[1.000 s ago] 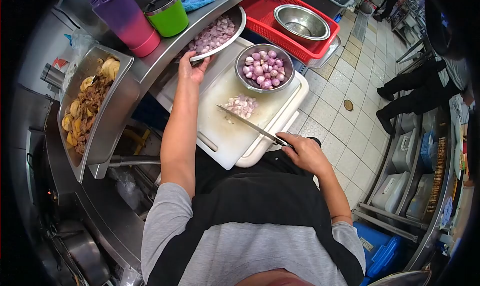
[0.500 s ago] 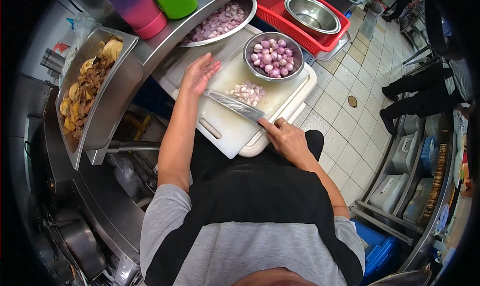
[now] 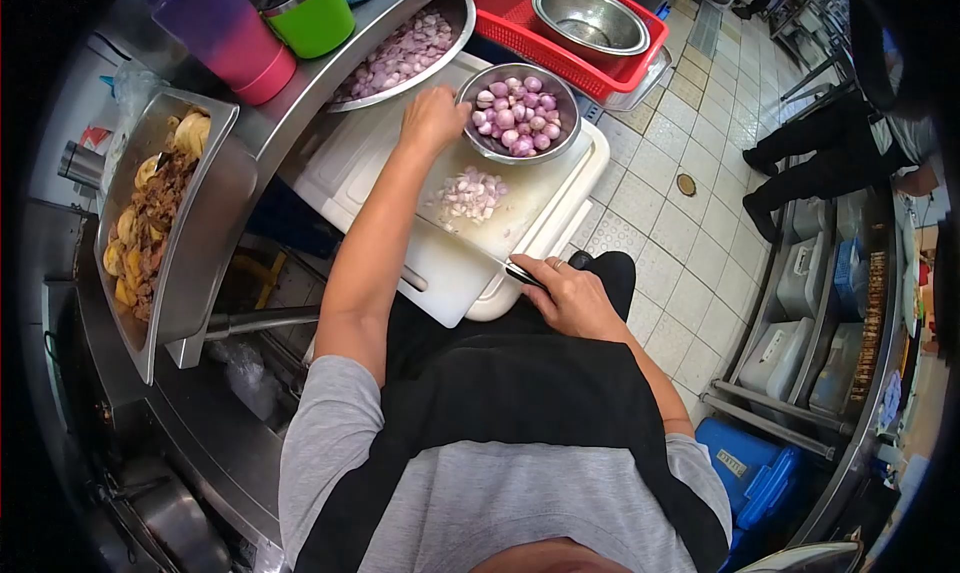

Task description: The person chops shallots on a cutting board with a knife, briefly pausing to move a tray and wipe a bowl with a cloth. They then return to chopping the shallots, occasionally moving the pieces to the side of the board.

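My left hand (image 3: 434, 121) is closed at the left rim of a steel bowl (image 3: 472, 149) of peeled whole shallots (image 3: 517, 116). Its fingers seem to pinch the rim, though the grip is partly hidden. In my right hand (image 3: 572, 295) is the dark handle of a kitchen knife (image 3: 522, 273), held at the near edge of the white cutting board (image 3: 445, 281). The blade is turned nearly edge-on and shows only as a thin line. Just beyond it lies a small heap of chopped shallots (image 3: 470, 194) on the board.
A large steel bowl of chopped shallots (image 3: 405, 53) stands behind the board. At the back right, a red basket (image 3: 640, 71) holds a metal bowl (image 3: 590, 20). Tumblers (image 3: 310, 15) and a steel pan of food (image 3: 215, 188) are on the left. A person (image 3: 840, 153) stands at right.
My left hand has moved from open beside the blade to the shallot bowl's rim and closed. The knife has turned from showing its broad side to nearly edge-on. The view has shifted slightly.
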Demonstrator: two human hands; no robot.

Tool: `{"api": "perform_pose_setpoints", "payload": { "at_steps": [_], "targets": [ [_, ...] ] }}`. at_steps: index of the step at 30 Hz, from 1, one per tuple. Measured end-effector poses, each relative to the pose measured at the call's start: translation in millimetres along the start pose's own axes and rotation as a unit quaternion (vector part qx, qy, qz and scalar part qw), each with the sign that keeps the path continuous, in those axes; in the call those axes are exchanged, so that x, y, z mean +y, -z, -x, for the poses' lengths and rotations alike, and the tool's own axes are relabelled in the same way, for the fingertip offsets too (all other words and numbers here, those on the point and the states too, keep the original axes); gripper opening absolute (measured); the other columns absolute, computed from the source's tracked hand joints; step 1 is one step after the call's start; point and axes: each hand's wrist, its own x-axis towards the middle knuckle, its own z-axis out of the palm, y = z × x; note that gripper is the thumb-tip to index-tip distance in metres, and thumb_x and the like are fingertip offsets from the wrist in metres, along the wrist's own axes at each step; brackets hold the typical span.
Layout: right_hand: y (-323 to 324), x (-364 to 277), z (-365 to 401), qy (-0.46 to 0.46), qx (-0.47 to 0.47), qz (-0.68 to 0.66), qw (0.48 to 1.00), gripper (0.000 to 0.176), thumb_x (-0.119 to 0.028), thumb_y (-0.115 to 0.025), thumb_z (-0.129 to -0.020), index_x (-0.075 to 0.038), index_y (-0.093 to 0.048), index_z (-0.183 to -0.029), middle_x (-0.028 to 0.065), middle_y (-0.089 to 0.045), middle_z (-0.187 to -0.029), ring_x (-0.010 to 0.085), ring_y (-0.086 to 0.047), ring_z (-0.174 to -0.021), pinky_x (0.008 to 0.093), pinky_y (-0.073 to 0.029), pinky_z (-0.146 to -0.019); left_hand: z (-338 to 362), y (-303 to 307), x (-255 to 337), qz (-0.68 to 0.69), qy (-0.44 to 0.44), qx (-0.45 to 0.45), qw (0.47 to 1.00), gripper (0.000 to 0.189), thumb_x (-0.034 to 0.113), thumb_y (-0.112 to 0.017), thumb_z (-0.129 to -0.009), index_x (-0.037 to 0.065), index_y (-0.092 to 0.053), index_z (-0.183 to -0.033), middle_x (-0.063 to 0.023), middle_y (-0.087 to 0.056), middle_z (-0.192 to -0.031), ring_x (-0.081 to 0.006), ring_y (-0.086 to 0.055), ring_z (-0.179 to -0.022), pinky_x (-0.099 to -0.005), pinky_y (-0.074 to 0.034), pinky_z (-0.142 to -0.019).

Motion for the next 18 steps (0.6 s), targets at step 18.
{"api": "perform_pose_setpoints", "payload": {
  "at_steps": [18],
  "targets": [
    [36.5,27.6,-28.0,0.043,0.018,-0.007,0.999,0.041,-0.018,-0.066,-0.087,-0.016,-0.060,-0.127,0.0177,-0.068,-0.098,0.0373,-0.066,-0.086,0.0436,-0.052,-0.074,146.7,126.1,-141.6,0.361,0.299,0.037,0.882,0.023,0.015,-0.059,-0.082,0.001,-0.063,-0.100,-0.0032,-0.063,-0.076,-0.0108,-0.060,-0.057,-0.0230,-0.047,-0.041]
  ]
}}
